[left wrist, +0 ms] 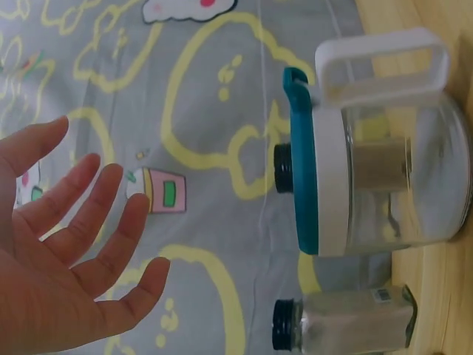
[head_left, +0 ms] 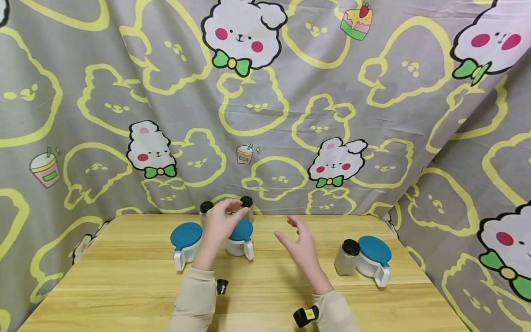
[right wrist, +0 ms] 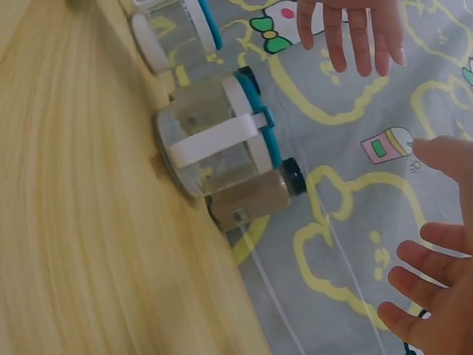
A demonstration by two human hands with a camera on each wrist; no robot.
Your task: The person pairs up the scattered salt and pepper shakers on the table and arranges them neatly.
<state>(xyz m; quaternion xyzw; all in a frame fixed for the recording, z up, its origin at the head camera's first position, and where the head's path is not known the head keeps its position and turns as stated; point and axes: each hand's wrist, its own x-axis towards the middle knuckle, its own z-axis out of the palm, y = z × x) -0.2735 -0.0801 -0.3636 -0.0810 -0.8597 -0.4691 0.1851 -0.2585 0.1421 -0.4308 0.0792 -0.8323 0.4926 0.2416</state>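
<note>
In the head view, the left hand (head_left: 219,222) was held raised above the counter (head_left: 124,286), its fingers spread and gripping nothing, just in front of the middle blue-lidded jar (head_left: 240,237). Two black-capped bottles (head_left: 247,204) were seen behind that jar at the far edge, and another blue-lidded jar (head_left: 186,243) was set to the left of the hand. The right hand (head_left: 300,244) was raised with fingers loosely spread and nothing pinched, between the middle jar and a black-capped bottle (head_left: 346,257) that stood just beside a third blue-lidded jar (head_left: 374,259) on the right. A printed grey cloth (head_left: 265,101) was hung behind and to the right of the counter. In the left wrist view, the left hand (left wrist: 66,259) was shown open with fingers apart, clear of the middle jar (left wrist: 377,181), whose white handle was turned toward the camera; a black-capped bottle (left wrist: 344,325) was seen beside it. In the right wrist view, the right hand (right wrist: 436,296) was shown open at the right edge, the left hand (right wrist: 355,29) was seen at the top, and the middle jar (right wrist: 214,140) was seen with a bottle (right wrist: 255,196) against it.
</note>
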